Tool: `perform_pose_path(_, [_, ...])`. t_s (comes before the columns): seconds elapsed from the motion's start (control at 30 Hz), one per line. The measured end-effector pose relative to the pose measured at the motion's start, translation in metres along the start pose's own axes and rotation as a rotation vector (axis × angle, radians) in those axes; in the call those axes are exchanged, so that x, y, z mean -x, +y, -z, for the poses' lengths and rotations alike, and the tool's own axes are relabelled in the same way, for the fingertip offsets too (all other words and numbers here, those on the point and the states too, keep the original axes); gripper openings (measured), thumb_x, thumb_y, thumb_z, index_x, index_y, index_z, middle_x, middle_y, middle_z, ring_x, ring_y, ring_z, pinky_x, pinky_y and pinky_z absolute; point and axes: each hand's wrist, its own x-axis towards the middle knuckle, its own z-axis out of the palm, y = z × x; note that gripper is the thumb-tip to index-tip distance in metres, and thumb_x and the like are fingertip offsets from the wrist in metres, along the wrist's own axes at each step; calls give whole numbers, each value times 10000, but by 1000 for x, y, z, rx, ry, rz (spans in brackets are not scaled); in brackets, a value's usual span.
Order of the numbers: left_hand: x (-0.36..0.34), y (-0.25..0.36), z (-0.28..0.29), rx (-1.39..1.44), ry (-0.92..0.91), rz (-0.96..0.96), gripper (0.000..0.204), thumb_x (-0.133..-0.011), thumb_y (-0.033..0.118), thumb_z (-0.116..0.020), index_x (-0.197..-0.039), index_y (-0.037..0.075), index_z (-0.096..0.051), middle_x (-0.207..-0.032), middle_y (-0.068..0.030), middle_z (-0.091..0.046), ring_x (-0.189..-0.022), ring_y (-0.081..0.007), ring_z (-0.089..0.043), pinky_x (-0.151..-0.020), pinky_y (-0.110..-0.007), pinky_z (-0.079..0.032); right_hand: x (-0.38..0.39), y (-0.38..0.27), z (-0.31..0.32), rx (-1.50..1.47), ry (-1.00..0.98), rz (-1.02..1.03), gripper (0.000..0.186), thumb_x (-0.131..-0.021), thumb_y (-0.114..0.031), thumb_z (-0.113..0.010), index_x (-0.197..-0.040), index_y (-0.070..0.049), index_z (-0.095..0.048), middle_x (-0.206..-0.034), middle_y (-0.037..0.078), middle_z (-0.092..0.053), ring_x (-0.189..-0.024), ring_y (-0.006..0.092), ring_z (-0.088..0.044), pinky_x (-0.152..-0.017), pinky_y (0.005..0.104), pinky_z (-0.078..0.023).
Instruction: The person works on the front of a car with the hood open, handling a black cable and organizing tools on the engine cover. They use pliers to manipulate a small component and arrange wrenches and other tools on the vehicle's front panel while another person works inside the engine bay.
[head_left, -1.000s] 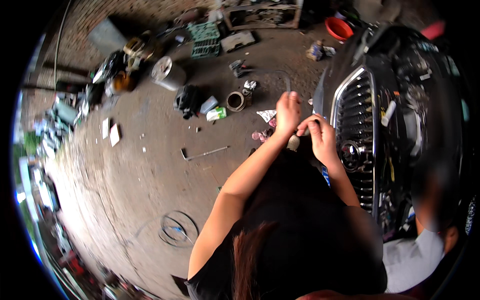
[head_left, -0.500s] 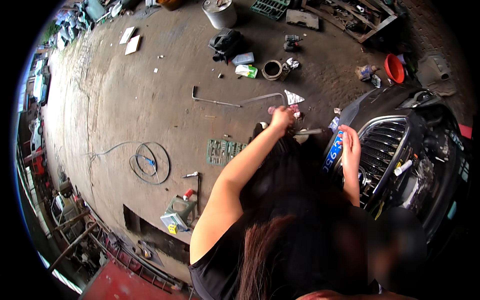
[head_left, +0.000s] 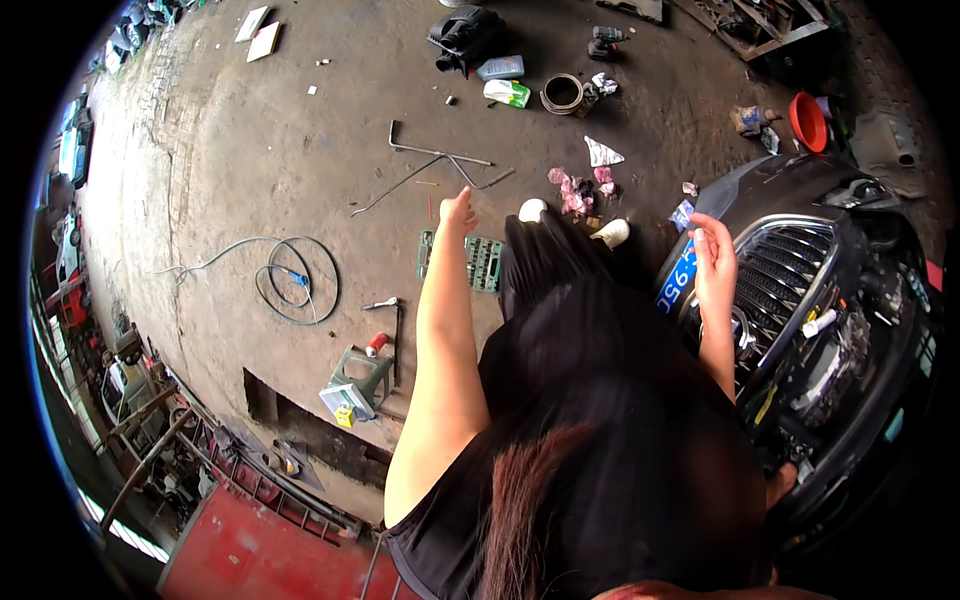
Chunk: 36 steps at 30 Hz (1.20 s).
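A bent metal rod [head_left: 400,184] shows against the floor [head_left: 220,330], just beside a person's outstretched left hand [head_left: 459,214]; whether those blurred fingers are apart or closed, the view cannot tell. An L-shaped bar [head_left: 440,155] lies near. The right hand [head_left: 714,264], fingers loosely apart, is raised near a dark car's grille [head_left: 782,262].

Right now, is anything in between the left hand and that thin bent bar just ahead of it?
Nothing visible stands between the left hand and the thin bent bar: the hand appears right by it, touching or not I can't tell. The green tool case shows on the wrist side, not between them.
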Motion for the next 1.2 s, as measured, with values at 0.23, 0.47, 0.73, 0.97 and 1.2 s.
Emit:
perform_pose_path(0.23, [-27, -141, 38, 173, -29, 156, 161, -871, 130, -561, -782, -4, -570, -641, -118, -582, -467, -211, -545, -369, -328, -399, 9, 2, 9, -92, 107, -59, 170, -956, -125, -538, -1085, -44, -615, -811, 24, -600, -575, 39, -499, -497, 185, -398])
perform_pose_path(0.47, [-20, -123, 50, -319, -54, 60, 171, -813, 139, -672, -828, -18, -606, -658, -85, -606, -488, -173, -544, -409, -322, -429, 47, -5, 22, 17, 260, -209, 162, -965, -171, -528, -981, -73, -656, -594, -25, -529, -452, 34, -442, -424, 212, -351])
perform_pose_path(0.73, [-39, 9, -23, -851, -253, -56, 170, -869, 113, -506, -931, -33, -568, -905, -207, -698, -356, -115, -405, -312, -264, -299, 95, 35, 32, 131, 729, -58, 134, -890, -145, -614, -899, -14, -641, -677, 121, -624, -550, 170, -566, -525, 309, -425])
perform_pose_path(0.97, [-17, 88, -177, -1164, -448, -374, 284, -912, 138, -476, -1131, -10, -577, -905, -179, -701, -419, -123, -457, -352, -247, -339, 165, 70, 75, 51, 1065, -438, 162, -851, -211, -632, -864, -52, -656, -620, 121, -590, -558, 277, -592, -528, 359, -438])
perform_pose_path(1.2, [87, 28, -356, -1269, -819, -624, 261, -900, 146, -511, -1101, 9, -607, -829, -116, -702, -464, -103, -502, -405, -230, -395, 209, 129, 145, -19, 1365, -516, 130, -850, -181, -627, -882, -56, -637, -567, 91, -562, -490, 246, -543, -487, 350, -398])
